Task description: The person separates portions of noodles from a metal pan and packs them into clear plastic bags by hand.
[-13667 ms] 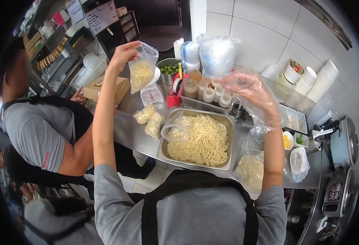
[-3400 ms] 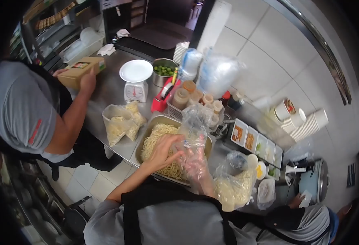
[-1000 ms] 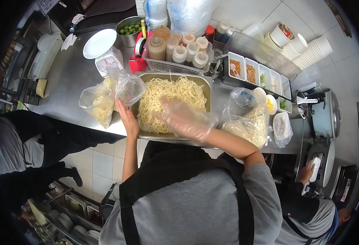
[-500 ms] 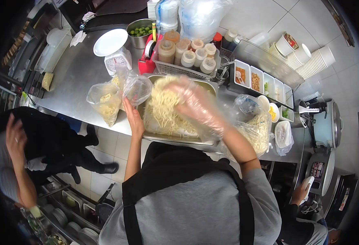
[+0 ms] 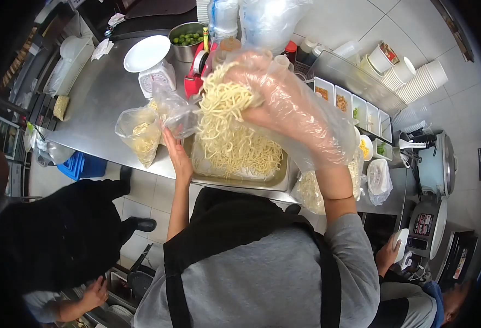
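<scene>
My right hand (image 5: pixel 270 90), in a loose clear plastic glove, grips a clump of yellow noodles (image 5: pixel 224 106) lifted above a metal tray (image 5: pixel 277 182). More loose noodles (image 5: pixel 246 156) lie inside the tray below it. At the tray's left rim, my bare left hand (image 5: pixel 179 158) lies with fingers stretched out. Its fingertips are close to an open plastic bag (image 5: pixel 183 117); whether they touch it I cannot tell. Left of that hand stands a clear bag of noodles (image 5: pixel 142 139). Another bag of noodles (image 5: pixel 310 191) lies right of the tray, partly behind my right forearm.
Behind the tray is a basket of sauce bottles, mostly hidden by my right hand. A scale (image 5: pixel 157 76), a pot of limes (image 5: pixel 187 41) and topping containers (image 5: pixel 361 112) stand on the metal counter (image 5: pixel 90 109). One person (image 5: pixel 60 235) is at left, another's hand (image 5: pixel 387 254) at lower right.
My right hand has risen from the tray toward the bottles, lifting the clump of noodles. My left hand stays in place. The person at left has lowered an arm and shifted.
</scene>
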